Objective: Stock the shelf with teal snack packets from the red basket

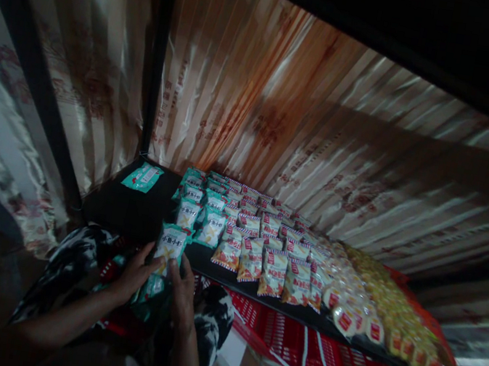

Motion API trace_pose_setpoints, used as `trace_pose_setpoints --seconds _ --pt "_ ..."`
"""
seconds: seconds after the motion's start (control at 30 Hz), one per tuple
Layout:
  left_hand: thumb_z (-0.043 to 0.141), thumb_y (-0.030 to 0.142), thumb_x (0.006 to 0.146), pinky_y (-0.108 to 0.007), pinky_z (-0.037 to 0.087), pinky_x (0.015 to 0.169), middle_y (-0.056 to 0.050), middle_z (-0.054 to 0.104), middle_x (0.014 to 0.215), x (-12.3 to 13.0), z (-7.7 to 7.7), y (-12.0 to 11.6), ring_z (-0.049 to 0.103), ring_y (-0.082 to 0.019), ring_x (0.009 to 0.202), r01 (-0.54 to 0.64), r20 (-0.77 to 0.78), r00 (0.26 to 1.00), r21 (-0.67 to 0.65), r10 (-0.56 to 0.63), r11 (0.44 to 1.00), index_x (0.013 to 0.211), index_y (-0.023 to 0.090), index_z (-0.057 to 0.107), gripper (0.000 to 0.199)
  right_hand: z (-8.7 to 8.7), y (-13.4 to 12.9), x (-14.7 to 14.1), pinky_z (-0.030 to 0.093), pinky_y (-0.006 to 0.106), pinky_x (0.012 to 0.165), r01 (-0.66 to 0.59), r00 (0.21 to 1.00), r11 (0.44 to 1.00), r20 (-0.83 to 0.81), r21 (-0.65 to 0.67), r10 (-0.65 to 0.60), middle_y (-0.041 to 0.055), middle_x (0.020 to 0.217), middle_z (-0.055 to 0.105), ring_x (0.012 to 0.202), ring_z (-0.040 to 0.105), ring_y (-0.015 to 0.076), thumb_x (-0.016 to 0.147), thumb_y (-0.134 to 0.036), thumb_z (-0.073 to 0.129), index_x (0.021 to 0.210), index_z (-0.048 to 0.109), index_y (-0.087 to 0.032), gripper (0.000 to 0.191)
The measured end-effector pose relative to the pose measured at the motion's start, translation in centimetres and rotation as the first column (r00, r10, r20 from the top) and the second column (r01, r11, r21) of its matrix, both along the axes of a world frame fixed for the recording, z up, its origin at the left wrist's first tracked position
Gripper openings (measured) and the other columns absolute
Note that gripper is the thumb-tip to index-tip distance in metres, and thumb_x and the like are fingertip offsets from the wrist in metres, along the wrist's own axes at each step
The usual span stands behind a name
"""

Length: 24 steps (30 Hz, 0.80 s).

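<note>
In front of my lap I hold a teal and white snack bag (171, 244) upright between both hands. My left hand (138, 271) grips its left edge, and my right hand (181, 288) is closed on its lower right side with the thumb on the front. Below it, more teal snack packets (152, 287) lie in the shadow between my knees. Just beyond the held bag, rows of matching teal bags (214, 225) stand on the black shelf (113, 208). One teal packet (143, 177) lies flat at the shelf's left end.
Right of the teal bags stand rows of orange and white snack bags (274, 272), then round clear-wrapped packs (346, 319) and yellow packets (405, 344). Red plastic baskets (284, 339) sit under the shelf's front edge. A dark post (158, 50) and printed sheeting (263, 98) rise behind.
</note>
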<state>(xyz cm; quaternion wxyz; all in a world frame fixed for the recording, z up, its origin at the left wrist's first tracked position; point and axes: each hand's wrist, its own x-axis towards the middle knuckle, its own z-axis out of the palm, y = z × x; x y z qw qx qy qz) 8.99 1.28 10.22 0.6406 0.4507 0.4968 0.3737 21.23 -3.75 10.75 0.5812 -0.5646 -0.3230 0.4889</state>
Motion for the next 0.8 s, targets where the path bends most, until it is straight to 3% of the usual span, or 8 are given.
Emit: trace_pose_setpoints --seconds 0.3,0.5,0.8 --pt "0.068 0.045 0.063 -0.037 0.043 0.095 -0.014 0.059 0.124 0.9 0.4 -0.3 0.054 -0.03 0.115 -0.014 -0.008 1.0 -0.014 0.014 1.0 0.122 0.014 0.051 0.069 -0.8 -0.5 0.9 0.043 0.038 0.096 0.001 1.0 1.0 0.017 0.011 -0.001 0.0061 0.12 0.062 0.111 0.057 0.0244 0.076 -0.043 0.064 0.129 0.051 -0.02 0.059" --pt "0.07 0.048 0.06 -0.037 0.042 0.096 -0.016 0.056 0.127 1.8 -0.2 -0.1 0.053 -0.03 0.117 -0.008 -0.011 1.0 -0.018 0.008 1.0 0.123 0.012 0.05 0.075 -0.7 -0.4 1.4 0.044 0.036 0.094 0.032 0.998 0.999 0.062 0.017 -0.033 0.0051 0.118 0.064 0.109 0.058 0.024 0.078 -0.044 0.062 0.128 0.053 -0.021 0.056" --pt "0.066 0.054 0.064 -0.035 0.044 0.094 -0.014 0.06 0.123 2.2 -0.2 0.0 0.055 -0.028 0.114 0.078 0.044 0.996 -0.013 -0.077 0.997 0.117 0.014 0.054 0.067 -0.3 -0.7 2.1 0.044 0.035 0.094 0.08 0.997 0.997 0.001 0.011 -0.08 0.0053 0.116 0.065 0.11 0.058 0.0241 0.076 -0.046 0.062 0.126 0.055 -0.02 0.057"
